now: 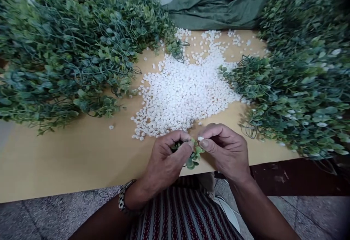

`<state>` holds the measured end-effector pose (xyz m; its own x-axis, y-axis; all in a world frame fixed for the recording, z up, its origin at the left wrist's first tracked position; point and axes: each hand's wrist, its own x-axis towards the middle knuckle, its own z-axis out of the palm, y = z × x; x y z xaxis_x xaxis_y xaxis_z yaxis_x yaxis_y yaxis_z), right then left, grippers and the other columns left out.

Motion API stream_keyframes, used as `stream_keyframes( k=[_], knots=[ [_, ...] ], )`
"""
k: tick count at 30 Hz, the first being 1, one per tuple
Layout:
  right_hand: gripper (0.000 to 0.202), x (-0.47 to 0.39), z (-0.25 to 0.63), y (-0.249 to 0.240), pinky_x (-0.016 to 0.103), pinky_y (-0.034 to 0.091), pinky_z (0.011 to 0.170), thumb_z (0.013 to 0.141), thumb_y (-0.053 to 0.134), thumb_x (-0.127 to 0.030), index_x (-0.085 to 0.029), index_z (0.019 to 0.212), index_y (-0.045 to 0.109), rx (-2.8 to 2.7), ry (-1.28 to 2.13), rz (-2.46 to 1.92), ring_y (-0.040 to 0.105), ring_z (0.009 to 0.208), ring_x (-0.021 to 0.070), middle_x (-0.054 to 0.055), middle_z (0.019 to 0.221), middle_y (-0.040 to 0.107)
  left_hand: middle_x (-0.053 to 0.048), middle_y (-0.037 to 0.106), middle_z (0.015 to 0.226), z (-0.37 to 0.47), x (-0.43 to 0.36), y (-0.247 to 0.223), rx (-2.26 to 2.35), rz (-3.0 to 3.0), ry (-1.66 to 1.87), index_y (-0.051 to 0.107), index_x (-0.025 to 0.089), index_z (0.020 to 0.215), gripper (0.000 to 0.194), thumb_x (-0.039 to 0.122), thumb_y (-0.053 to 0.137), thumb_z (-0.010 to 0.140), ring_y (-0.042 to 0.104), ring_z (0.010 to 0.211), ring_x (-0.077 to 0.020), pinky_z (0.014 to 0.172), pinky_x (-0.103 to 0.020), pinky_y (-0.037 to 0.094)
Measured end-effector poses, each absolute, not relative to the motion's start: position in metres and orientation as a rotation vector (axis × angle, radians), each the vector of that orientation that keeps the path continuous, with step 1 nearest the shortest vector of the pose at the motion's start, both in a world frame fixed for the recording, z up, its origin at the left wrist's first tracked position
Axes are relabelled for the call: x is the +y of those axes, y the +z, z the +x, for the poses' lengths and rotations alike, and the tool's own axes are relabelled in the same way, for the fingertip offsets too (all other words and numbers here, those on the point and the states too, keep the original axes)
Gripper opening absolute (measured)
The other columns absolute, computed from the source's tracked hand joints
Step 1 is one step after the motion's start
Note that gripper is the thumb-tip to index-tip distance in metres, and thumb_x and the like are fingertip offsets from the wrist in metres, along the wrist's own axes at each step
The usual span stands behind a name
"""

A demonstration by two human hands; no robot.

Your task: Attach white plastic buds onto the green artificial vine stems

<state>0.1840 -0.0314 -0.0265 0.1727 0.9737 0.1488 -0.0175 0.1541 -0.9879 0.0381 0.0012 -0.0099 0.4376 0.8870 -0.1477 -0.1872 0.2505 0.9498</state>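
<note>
Near the table's front edge, my left hand (171, 158) pinches a small artificial leaf sprig (194, 156) between thumb and fingers; part of it is hidden behind the hand. Just to its right, my right hand (228, 150) grips a tiny white plastic piece (200, 138) between thumb and forefinger. That piece is close beside the sprig's leaves; whether they touch I cannot tell. Beyond both hands spreads a heap of small white pieces (186, 90) that look much like the one I hold.
Artificial greenery is piled on the left (68, 54), and another leafy pile (303, 83) covers the right side, with white bits among its leaves. A dark green cloth (216, 8) lies along the wall. One stray white piece (111, 127) sits on the yellowish table (68, 159).
</note>
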Motion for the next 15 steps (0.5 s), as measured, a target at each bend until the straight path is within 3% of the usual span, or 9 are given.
stream_keyframes(
  k=[6, 15],
  knots=[
    [0.008, -0.0313, 0.1852, -0.0282, 0.02, 0.044, 0.06, 0.077, 0.07, -0.014, -0.02, 0.076, 0.065, -1.136, 0.979, -1.124, 0.055, 0.065, 0.0079, -0.003, 0.071, 0.062, 0.002, 0.056, 0.056, 0.0394, 0.001, -0.0121, 0.776, 1.034, 0.893, 0.065, 0.014, 0.07, 0.009, 0.017, 0.061, 0.078, 0.049, 0.046, -0.0052, 0.044, -0.014, 0.043],
    [0.012, -0.0311, 0.1833, -0.0312, 0.021, 0.047, 0.064, 0.077, 0.068, -0.009, -0.02, 0.08, 0.066, -1.19, 0.86, -1.1, 0.058, 0.071, 0.0088, -0.002, 0.073, 0.063, 0.005, 0.056, 0.052, 0.0452, 0.0014, -0.0087, 0.855, 1.108, 0.966, 0.065, 0.015, 0.062, 0.015, 0.01, 0.059, 0.075, 0.047, 0.046, -0.0033, 0.046, -0.012, 0.042]
  ],
)
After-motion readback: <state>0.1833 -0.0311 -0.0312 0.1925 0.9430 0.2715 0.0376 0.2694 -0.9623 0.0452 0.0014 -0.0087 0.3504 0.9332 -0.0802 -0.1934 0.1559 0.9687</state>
